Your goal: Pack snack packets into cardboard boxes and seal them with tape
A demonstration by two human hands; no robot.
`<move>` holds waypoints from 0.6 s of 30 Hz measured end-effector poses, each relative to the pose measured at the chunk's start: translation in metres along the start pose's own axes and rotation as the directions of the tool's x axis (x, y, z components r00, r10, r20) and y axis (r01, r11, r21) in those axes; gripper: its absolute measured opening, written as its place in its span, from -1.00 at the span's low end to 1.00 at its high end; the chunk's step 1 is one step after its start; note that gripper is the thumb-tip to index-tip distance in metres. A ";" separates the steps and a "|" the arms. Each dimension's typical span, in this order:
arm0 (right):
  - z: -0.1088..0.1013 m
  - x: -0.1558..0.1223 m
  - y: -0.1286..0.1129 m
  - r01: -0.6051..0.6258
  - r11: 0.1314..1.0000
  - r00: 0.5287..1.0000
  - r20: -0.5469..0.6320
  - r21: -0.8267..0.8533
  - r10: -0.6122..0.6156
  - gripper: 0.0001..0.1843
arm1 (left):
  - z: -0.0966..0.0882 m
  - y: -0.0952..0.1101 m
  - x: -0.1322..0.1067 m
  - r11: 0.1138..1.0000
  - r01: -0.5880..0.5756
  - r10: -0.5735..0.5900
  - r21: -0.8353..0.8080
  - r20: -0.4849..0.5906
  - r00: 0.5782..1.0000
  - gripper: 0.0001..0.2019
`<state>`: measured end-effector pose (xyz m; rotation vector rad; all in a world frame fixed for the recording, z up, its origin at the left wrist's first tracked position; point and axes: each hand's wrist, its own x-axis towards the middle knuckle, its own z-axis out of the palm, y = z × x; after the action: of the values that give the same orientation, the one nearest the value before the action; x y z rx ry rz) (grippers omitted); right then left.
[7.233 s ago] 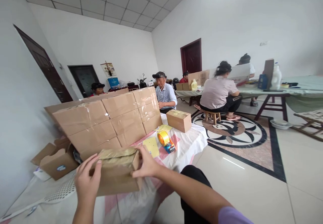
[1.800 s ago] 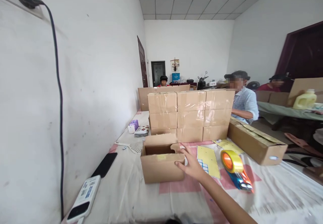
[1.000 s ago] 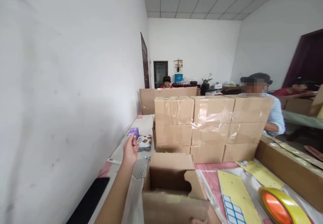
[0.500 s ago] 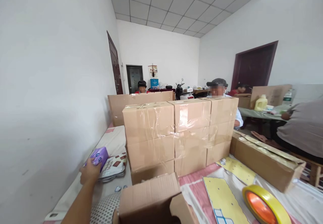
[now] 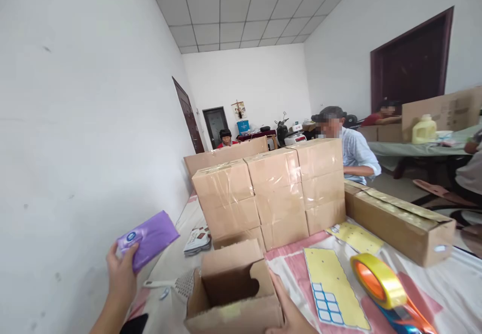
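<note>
My left hand (image 5: 122, 273) grips one end of a purple plastic-wrapped pack (image 5: 156, 238), a soft flat packet with a round blue mark. It is raised at the left, near the wall. At the bottom middle sits a small open cardboard box (image 5: 241, 316), its flaps up and its inside dark. My right hand (image 5: 288, 306) holds that box by its right side, partly cut off by the lower edge. Between the pack and the box lies a white perforated skimmer (image 5: 184, 284). Folded printed packets (image 5: 198, 239) rest beyond it.
Taped cardboard boxes (image 5: 280, 198) are stacked as a wall ahead. A long carton (image 5: 399, 223) stands at the right. Yellow printed sheets (image 5: 331, 286) and a tape dispenser with yellow tape (image 5: 387, 279) lie on the pink-and-white cloth. A person (image 5: 357, 153) sits behind the stack.
My left hand has lifted the purple pack off the folded packets and brought it nearer. My right hand has come into view on the open box. The view has shifted.
</note>
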<state>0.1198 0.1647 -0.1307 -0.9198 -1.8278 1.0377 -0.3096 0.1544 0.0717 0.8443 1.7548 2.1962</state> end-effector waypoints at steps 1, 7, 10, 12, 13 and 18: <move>-0.001 -0.004 -0.002 0.004 1.000 1.000 0.010 0.019 -0.005 0.30 | -0.002 0.013 -0.018 0.993 0.058 -0.056 -0.105 0.022 0.998 -0.39; -0.002 -0.011 -0.006 0.074 0.992 0.993 0.080 0.101 -0.082 0.35 | -0.002 0.051 -0.107 0.932 0.279 -0.245 -0.232 0.167 0.955 -0.68; -0.004 -0.012 -0.008 0.133 0.984 0.986 0.080 0.120 -0.143 0.33 | 0.005 0.049 -0.131 0.925 0.323 -0.279 -0.200 0.218 0.935 -0.65; -0.006 -0.015 -0.009 0.162 0.978 0.982 0.076 0.130 -0.173 0.31 | 0.011 0.049 -0.141 0.918 0.345 -0.299 -0.194 0.232 0.926 -0.64; -0.007 -0.017 -0.010 0.164 0.978 0.982 0.076 0.131 -0.175 0.31 | 0.014 0.049 -0.145 0.913 0.356 -0.306 -0.199 0.244 0.920 -0.64; -0.013 -0.023 -0.013 0.162 0.979 0.980 0.095 0.125 -0.174 0.33 | 0.027 0.062 -0.168 0.877 0.392 -0.304 -0.277 0.311 0.900 -0.59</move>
<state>0.1378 0.1430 -0.1216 -0.6392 -1.8742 1.0913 -0.1461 0.0768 0.0829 0.6347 1.2474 1.9571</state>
